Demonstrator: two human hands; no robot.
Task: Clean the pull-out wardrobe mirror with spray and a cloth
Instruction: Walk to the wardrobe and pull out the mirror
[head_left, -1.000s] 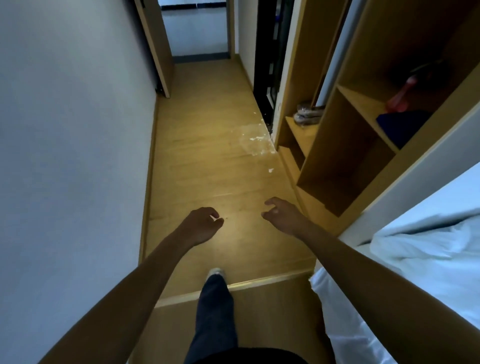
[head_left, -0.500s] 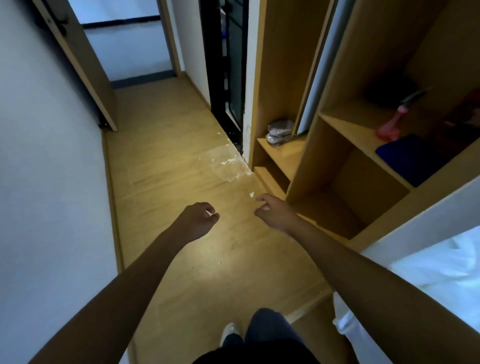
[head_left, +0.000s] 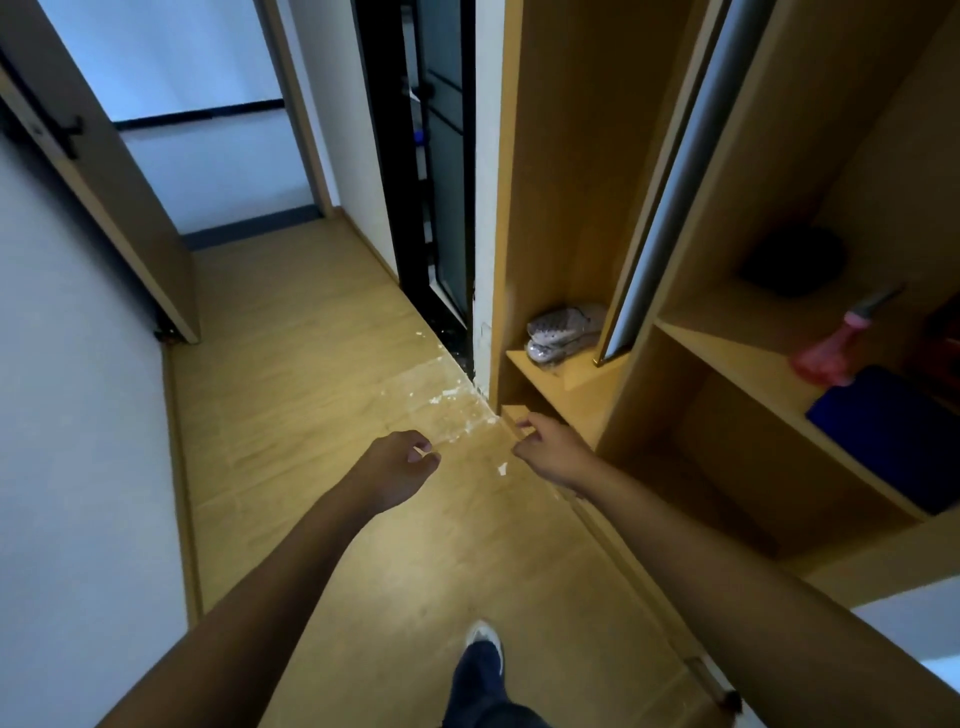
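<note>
The pull-out mirror (head_left: 667, 176) shows edge-on as a narrow silvery strip between two compartments of the open wooden wardrobe (head_left: 639, 410). A pink spray bottle (head_left: 831, 348) lies on a shelf to the right, beside a dark blue cloth (head_left: 893, 431). My left hand (head_left: 395, 462) hangs over the floor with loosely curled fingers and holds nothing. My right hand (head_left: 550, 447) is stretched forward near the wardrobe's lower front corner, fingers relaxed and empty.
Grey slippers (head_left: 561, 332) sit on a low shelf left of the mirror. A black-framed glass door (head_left: 441, 171) stands ahead and a wooden door (head_left: 109, 208) is open at the left. White flecks (head_left: 457, 410) mark the floor. My foot (head_left: 485, 649) is stepping forward.
I have walked forward along the corridor and the wardrobe has come closer. The bed at the right has left the view. Both hands stay empty and stretched ahead.
</note>
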